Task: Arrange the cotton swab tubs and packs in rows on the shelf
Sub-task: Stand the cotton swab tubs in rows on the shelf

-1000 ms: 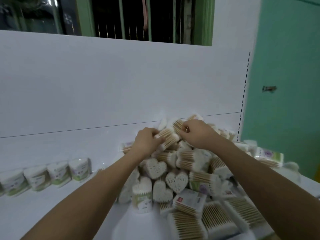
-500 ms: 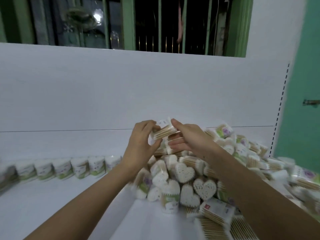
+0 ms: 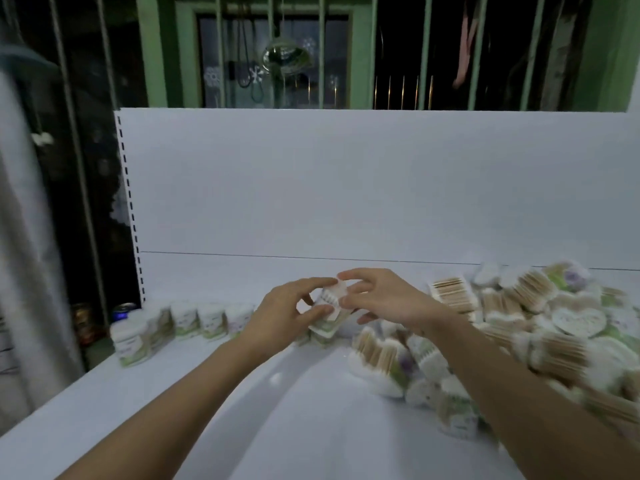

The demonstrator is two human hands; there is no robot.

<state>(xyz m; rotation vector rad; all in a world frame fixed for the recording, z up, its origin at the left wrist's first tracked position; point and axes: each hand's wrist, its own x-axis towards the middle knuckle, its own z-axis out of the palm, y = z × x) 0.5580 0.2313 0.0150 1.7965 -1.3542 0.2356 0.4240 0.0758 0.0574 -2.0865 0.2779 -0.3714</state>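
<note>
Both my hands hold a small cotton swab tub (image 3: pixel 330 308) just above the white shelf (image 3: pixel 194 403), at the right end of a row of upright tubs (image 3: pixel 204 320). My left hand (image 3: pixel 284 313) pinches the tub from the left between thumb and fingers. My right hand (image 3: pixel 377 296) pinches it from the right with the fingertips. A loose pile of swab tubs and packs (image 3: pixel 502 334), several of them heart-shaped, lies on the right part of the shelf, partly under my right forearm.
The shelf's white back panel (image 3: pixel 346 181) rises behind the row. The shelf's left edge is next to a grey curtain (image 3: pixel 24 271) and a dark gap with cans (image 3: pixel 121 311). A barred green window (image 3: pixel 311 50) is above the panel.
Both hands lifted a tub off the pile and carried it left toward the end of the row. The view swung left, so the pile now sits at the right.
</note>
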